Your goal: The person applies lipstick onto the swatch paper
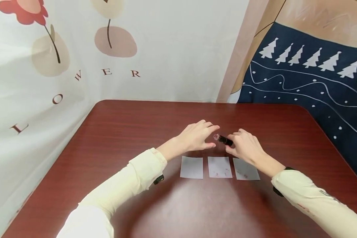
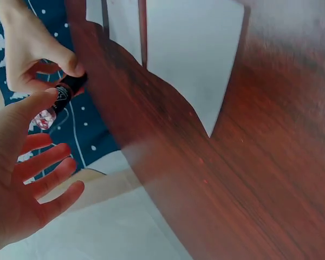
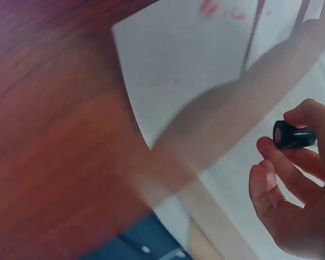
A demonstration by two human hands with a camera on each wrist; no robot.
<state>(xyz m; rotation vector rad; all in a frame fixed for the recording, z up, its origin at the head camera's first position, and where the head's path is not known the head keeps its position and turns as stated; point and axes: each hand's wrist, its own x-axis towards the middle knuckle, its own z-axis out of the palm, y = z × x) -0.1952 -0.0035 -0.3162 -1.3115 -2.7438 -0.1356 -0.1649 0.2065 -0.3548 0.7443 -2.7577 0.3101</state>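
Note:
My right hand [image 1: 247, 145] pinches a small black stamp [image 1: 224, 140] between thumb and fingers, above the table behind the paper row. The stamp's speckled pink-and-clear end points toward my left hand [image 1: 199, 136]. That hand is spread, fingers extended, close to the speckled end; its thumb overlaps the stamp [image 2: 65, 93] in the left wrist view. A pinkish flat face shows on the black end of the stamp [image 3: 293, 135] in the right wrist view. Below lie three white papers: a plain left sheet [image 1: 191, 168], a middle sheet [image 1: 219, 167] and a right sheet [image 1: 245, 170], the latter two with reddish marks.
The papers lie in a row on a dark red wooden table [image 1: 107, 132]. A white curtain [image 1: 178, 49] with flower prints and letters hangs behind and to the left. Dark blue cloth [image 1: 300, 79] with white trees hangs at the right.

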